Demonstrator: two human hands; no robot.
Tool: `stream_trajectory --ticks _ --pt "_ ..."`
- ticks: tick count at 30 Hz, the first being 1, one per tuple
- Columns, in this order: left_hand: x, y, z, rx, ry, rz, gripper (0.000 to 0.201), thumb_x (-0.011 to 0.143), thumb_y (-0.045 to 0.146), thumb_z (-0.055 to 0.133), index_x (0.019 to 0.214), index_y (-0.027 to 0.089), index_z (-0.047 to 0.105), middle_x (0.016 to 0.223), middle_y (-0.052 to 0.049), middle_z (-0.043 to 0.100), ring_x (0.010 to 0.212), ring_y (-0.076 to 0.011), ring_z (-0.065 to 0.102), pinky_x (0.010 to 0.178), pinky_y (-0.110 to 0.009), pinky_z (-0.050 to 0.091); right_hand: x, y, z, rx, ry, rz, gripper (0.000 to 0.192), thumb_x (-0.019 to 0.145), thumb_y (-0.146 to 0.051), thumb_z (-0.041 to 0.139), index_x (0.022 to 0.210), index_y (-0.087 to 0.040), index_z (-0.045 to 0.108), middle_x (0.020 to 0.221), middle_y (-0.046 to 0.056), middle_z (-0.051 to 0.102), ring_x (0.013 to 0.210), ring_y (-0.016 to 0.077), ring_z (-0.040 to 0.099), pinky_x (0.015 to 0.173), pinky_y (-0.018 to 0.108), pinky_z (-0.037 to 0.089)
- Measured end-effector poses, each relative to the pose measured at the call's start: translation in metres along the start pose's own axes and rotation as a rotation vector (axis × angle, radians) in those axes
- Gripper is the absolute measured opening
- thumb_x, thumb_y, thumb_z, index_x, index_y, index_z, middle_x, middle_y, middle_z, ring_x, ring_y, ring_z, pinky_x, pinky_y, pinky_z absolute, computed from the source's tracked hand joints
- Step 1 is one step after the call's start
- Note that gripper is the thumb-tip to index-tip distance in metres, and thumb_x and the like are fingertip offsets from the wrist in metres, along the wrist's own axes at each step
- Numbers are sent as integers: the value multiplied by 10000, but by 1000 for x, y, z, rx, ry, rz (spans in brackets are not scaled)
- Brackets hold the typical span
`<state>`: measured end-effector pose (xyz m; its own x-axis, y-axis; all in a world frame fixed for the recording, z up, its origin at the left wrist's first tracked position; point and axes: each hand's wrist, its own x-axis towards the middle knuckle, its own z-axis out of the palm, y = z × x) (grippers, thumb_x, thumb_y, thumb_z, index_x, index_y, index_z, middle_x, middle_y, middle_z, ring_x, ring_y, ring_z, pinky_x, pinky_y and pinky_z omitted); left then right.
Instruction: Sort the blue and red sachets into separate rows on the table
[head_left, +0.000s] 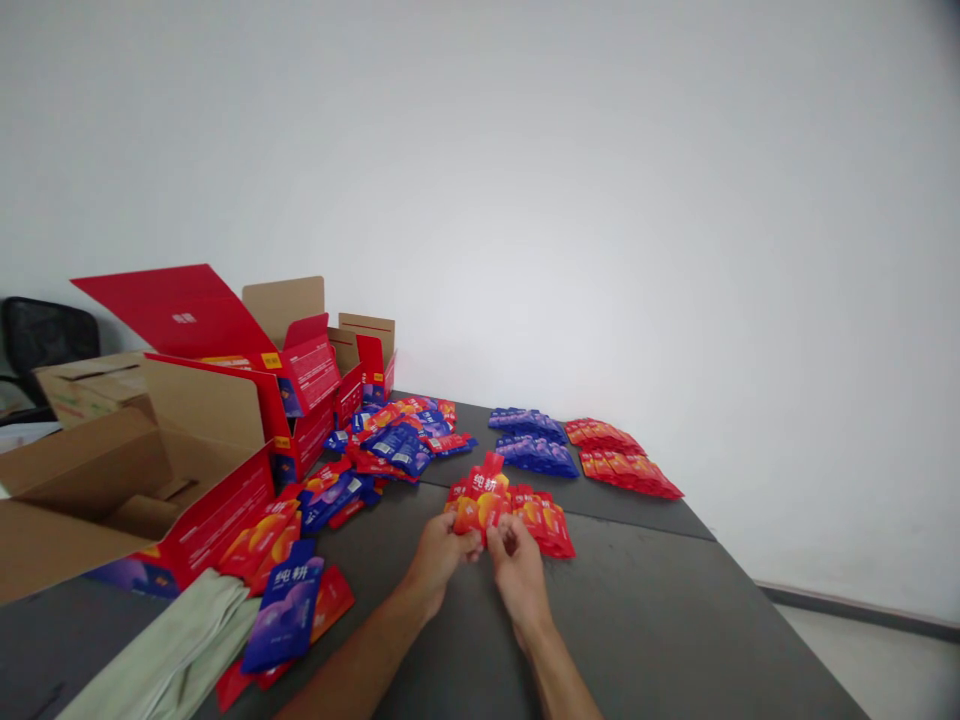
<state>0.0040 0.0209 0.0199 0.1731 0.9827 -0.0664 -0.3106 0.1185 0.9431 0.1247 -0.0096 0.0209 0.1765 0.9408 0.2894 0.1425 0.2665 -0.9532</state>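
Black mesh-backed chair [49, 335] far left, white wall [525, 200] behind grey worktop [675, 620], pale green fabric [172, 640] lower left, dark baseboard [862, 612] lower right

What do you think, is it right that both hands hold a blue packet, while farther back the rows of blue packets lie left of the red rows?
Not quite: the head view shows that the packet in the left hand and right hand is red, not blue. Farther back, the blue rows do lie left of the red rows.
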Motion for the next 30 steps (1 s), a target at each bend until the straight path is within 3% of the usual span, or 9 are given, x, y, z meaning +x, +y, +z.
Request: stream_trajectory --ticks 5,11,17,20,25,30 --pt "0 3 -7 72 -62 -52 210 585 184 689 780 109 671 609 -30 645 528 -133 568 519 -248 436 -2 -4 1 -70 29 16 293 792 -487 600 760 -197 590 707 16 622 663 175 540 630 260 439" --pt "2 3 -9 170 -115 76 173 589 136 639 756 120 682 661 -6 652 522 -98 517 485 -212 390 -5 -1 2 6 -21 34 85 779 -277 554 765 -193 554 707 -2 602 647 160 539 649 261 438" --pt "5 3 -12 155 -100 95 126 593 168 684 707 124 651 613 4 623 509 -90 506 492 -205 399 -3 -7 3 61 -7 94 122 748 -292 591 802 -187 559 682 -7 617 641 166 576 616 258 442" --pt "4 2 -11 131 -87 78 215 615 219 724 788 120 646 672 -22 662 518 -99 538 494 -212 422 0 -2 4 71 51 106 176 733 -321 607 841 -192 554 674 -10 625 631 171 596 604 265 453" --pt "5 -2 -5 135 44 92 383 617 248 757 950 142 601 806 -62 715 594 -133 625 497 -207 451 5 10 4 20 127 95 214 749 -340 596 898 -190 562 697 8 656 644 183 628 627 285 487" --pt "8 -7 1 81 15 156 496 615 186 739 1091 142 605 934 -84 723 717 -159 658 555 -216 481 10 15 -8 -85 104 61 298 784 -398 600 962 -159 621 739 37 690 685 205 649 695 326 514"
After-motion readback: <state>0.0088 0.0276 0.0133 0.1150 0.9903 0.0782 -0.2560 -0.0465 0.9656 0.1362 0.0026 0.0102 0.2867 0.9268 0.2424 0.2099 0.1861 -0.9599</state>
